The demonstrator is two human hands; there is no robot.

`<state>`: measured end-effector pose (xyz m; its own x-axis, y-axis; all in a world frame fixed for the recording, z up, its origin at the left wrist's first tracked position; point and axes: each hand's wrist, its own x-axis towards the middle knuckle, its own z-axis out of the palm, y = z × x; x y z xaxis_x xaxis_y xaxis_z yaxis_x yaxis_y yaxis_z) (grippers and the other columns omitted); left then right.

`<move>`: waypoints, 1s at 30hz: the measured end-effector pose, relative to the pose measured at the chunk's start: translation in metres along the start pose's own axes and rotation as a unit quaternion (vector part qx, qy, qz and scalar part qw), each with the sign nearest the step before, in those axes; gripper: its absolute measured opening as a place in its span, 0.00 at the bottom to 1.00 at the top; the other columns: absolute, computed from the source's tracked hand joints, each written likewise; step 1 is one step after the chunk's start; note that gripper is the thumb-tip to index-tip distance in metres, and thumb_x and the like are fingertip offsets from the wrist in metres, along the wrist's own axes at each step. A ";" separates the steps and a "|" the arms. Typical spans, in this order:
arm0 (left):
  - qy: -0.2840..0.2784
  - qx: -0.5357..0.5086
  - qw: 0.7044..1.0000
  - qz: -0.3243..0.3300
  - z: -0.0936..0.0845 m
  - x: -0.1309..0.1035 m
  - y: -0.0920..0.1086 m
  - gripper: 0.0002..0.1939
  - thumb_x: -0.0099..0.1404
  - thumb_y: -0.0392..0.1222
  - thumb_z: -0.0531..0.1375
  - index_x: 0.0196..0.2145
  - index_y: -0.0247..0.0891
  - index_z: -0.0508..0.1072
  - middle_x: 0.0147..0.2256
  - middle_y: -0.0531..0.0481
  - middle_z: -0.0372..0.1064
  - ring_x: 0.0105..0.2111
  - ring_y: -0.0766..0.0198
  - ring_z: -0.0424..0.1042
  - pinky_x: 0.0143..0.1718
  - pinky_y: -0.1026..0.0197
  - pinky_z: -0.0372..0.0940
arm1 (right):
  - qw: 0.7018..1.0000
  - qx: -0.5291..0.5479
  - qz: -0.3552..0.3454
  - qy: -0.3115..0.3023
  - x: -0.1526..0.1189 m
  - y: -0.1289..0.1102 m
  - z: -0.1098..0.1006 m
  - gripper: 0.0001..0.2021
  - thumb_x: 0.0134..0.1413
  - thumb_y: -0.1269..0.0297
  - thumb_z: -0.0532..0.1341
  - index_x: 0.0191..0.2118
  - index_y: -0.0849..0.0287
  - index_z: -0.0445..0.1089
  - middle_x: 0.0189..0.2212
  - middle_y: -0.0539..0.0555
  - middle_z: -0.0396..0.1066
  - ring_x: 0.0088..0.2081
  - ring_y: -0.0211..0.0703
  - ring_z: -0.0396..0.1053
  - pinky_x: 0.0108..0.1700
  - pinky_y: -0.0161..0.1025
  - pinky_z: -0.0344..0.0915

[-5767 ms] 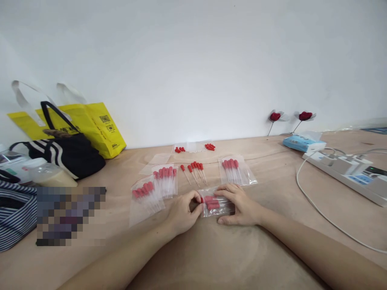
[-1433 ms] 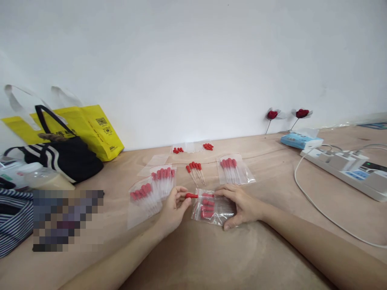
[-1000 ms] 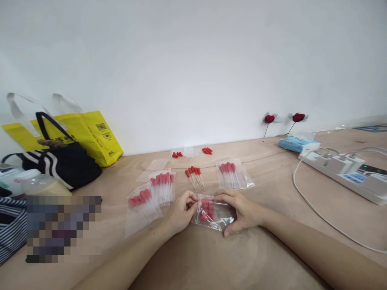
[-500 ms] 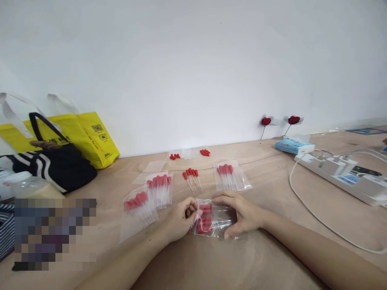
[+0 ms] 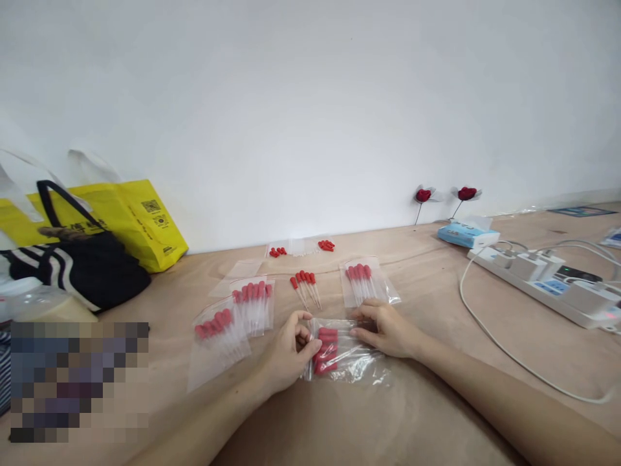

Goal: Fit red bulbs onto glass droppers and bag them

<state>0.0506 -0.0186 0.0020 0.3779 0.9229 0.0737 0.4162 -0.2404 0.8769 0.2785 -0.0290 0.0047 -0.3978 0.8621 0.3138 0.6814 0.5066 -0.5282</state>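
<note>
A clear zip bag (image 5: pixel 356 370) lies flat in front of me, with several droppers inside, their red bulbs (image 5: pixel 328 351) to the left and the clear stems to the right. My left hand (image 5: pixel 294 349) pinches the bag's left edge, thumb on top and fingers curled. Over the bag's far right part rests my right hand (image 5: pixel 383 327), thumb and fingers apart and touching the plastic near the stem tips. Beyond them, several loose droppers (image 5: pixel 305 288) lie fanned on the wooden table (image 5: pixel 310 424).
Filled dropper bags lie left (image 5: pixel 220 340), behind it (image 5: pixel 252 304), and right (image 5: pixel 371 285). Small red bulbs (image 5: pixel 326 245) sit by the wall. Yellow and black bags (image 5: pixel 160 246) stand left; a tissue pack (image 5: pixel 466 235), power strip (image 5: pixel 548 288) and white cable (image 5: pixel 490 336) lie right.
My right hand has drawn its fingers closer together and shifted toward the far side of the bag. My left hand stays at the bag's left edge, its thumb now lying over it.
</note>
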 end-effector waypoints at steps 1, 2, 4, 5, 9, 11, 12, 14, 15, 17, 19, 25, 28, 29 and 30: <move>0.000 -0.028 1.000 0.010 0.002 -0.001 0.002 0.17 0.54 0.43 0.56 0.40 0.39 0.57 0.24 0.58 0.58 0.23 0.69 0.61 0.28 0.64 0.58 | 1.000 -0.006 -0.002 0.005 0.000 -0.002 -0.001 0.11 0.48 0.60 0.58 0.36 0.60 0.68 0.29 0.55 0.66 0.33 0.43 0.63 0.37 0.40 0.61; -0.002 -0.056 0.998 0.019 0.004 -0.002 0.004 0.16 0.55 0.43 0.56 0.41 0.39 0.56 0.24 0.57 0.57 0.24 0.69 0.62 0.28 0.64 0.59 | 1.000 -0.006 -0.003 0.010 0.000 -0.004 -0.001 0.12 0.47 0.59 0.59 0.37 0.60 0.68 0.29 0.55 0.67 0.34 0.44 0.63 0.38 0.41 0.60; -0.012 -0.101 0.994 0.038 0.006 -0.004 0.010 0.16 0.56 0.44 0.55 0.41 0.39 0.56 0.26 0.57 0.56 0.25 0.69 0.62 0.30 0.64 0.60 | 0.999 0.032 -0.004 0.003 0.000 -0.008 0.000 0.15 0.47 0.57 0.59 0.40 0.60 0.67 0.30 0.54 0.68 0.34 0.44 0.63 0.38 0.41 0.60; -0.020 -0.119 0.992 0.046 0.007 -0.004 0.011 0.16 0.56 0.44 0.56 0.41 0.40 0.56 0.26 0.57 0.56 0.26 0.69 0.63 0.30 0.64 0.61 | 0.997 0.075 -0.001 -0.014 0.000 -0.009 0.001 0.15 0.47 0.56 0.59 0.40 0.60 0.67 0.29 0.53 0.68 0.33 0.42 0.64 0.36 0.39 0.61; 0.007 -0.153 0.986 0.064 0.006 0.001 0.007 0.16 0.54 0.43 0.58 0.39 0.40 0.57 0.30 0.55 0.57 0.30 0.68 0.64 0.34 0.63 0.62 | 0.953 0.282 0.037 -0.100 0.000 -0.008 0.011 0.15 0.50 0.55 0.56 0.39 0.61 0.65 0.27 0.49 0.68 0.27 0.36 0.64 0.29 0.34 0.61; 0.056 -0.132 0.988 0.061 0.004 0.005 0.001 0.15 0.53 0.43 0.58 0.37 0.39 0.58 0.32 0.53 0.58 0.33 0.67 0.64 0.36 0.63 0.62 | 0.933 0.343 0.064 -0.091 0.001 -0.004 0.014 0.15 0.48 0.54 0.58 0.37 0.61 0.65 0.25 0.49 0.67 0.26 0.35 0.63 0.28 0.33 0.61; 0.075 -0.118 0.989 0.055 0.002 0.007 -0.002 0.15 0.52 0.43 0.58 0.36 0.39 0.59 0.33 0.52 0.59 0.33 0.67 0.64 0.36 0.63 0.62 | 0.925 0.365 0.079 -0.073 0.002 -0.001 0.013 0.16 0.46 0.53 0.59 0.35 0.61 0.65 0.24 0.48 0.67 0.25 0.35 0.63 0.27 0.33 0.61; 0.090 -0.099 0.990 0.036 -0.001 0.011 -0.007 0.14 0.52 0.43 0.58 0.35 0.38 0.60 0.32 0.52 0.60 0.32 0.66 0.64 0.35 0.63 0.62 | 0.909 0.402 0.110 -0.019 0.006 0.006 0.010 0.17 0.42 0.52 0.61 0.33 0.61 0.64 0.23 0.48 0.67 0.24 0.35 0.64 0.26 0.33 0.61; 0.089 -0.094 0.991 0.028 -0.002 0.011 -0.008 0.14 0.52 0.43 0.58 0.35 0.38 0.60 0.31 0.52 0.60 0.31 0.67 0.64 0.34 0.63 0.62 | 0.901 0.414 0.127 0.017 0.008 0.011 0.007 0.18 0.40 0.52 0.62 0.33 0.60 0.64 0.23 0.47 0.67 0.23 0.35 0.64 0.26 0.34 0.61; 0.075 -0.079 0.994 0.023 -0.004 0.012 -0.008 0.13 0.52 0.43 0.58 0.34 0.37 0.61 0.30 0.53 0.61 0.30 0.67 0.64 0.33 0.63 0.62 | 0.888 0.420 0.166 0.087 0.014 0.022 -0.001 0.18 0.38 0.52 0.63 0.33 0.60 0.63 0.24 0.48 0.67 0.23 0.36 0.64 0.26 0.35 0.63; 0.049 -0.050 0.997 0.031 -0.004 0.010 -0.007 0.11 0.52 0.42 0.58 0.34 0.37 0.63 0.28 0.53 0.62 0.28 0.67 0.64 0.31 0.63 0.61 | 0.880 0.400 0.206 0.152 0.019 0.035 -0.006 0.17 0.38 0.55 0.63 0.34 0.60 0.62 0.25 0.50 0.68 0.23 0.37 0.66 0.27 0.37 0.65; 0.012 0.029 0.998 0.048 -0.005 0.007 -0.003 0.09 0.54 0.42 0.56 0.33 0.37 0.65 0.27 0.52 0.63 0.27 0.66 0.64 0.30 0.62 0.61 | 0.881 0.301 0.257 0.258 0.030 0.069 -0.003 0.19 0.42 0.65 0.58 0.44 0.60 0.56 0.29 0.54 0.66 0.25 0.40 0.68 0.28 0.39 0.67; 0.002 0.046 0.998 0.051 -0.006 0.006 -0.002 0.08 0.55 0.43 0.56 0.33 0.38 0.66 0.27 0.51 0.64 0.28 0.65 0.65 0.31 0.62 0.61 | 0.889 0.249 0.252 0.292 0.038 0.078 0.006 0.27 0.41 0.67 0.57 0.50 0.58 0.50 0.33 0.54 0.63 0.29 0.42 0.68 0.30 0.41 0.67; -0.001 0.052 0.997 0.055 -0.007 0.006 -0.001 0.08 0.55 0.43 0.56 0.32 0.38 0.66 0.28 0.51 0.64 0.28 0.64 0.65 0.31 0.62 0.61 | 0.896 0.217 0.239 0.305 0.041 0.078 0.009 0.28 0.41 0.68 0.56 0.51 0.58 0.49 0.35 0.55 0.63 0.32 0.43 0.67 0.32 0.42 0.67; -0.003 0.059 0.997 0.059 -0.007 0.006 -0.001 0.07 0.55 0.42 0.56 0.32 0.38 0.66 0.28 0.51 0.65 0.29 0.64 0.66 0.31 0.61 0.61 | 0.904 0.180 0.223 0.317 0.044 0.078 0.012 0.28 0.41 0.69 0.55 0.52 0.58 0.50 0.36 0.56 0.62 0.35 0.44 0.66 0.35 0.43 0.67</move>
<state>0.0464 -0.0109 0.0055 0.4347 0.8843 0.1705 0.4623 -0.3816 0.8004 0.3067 0.0488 -0.0326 0.3768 0.8633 0.3358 0.3976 0.1766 -0.9004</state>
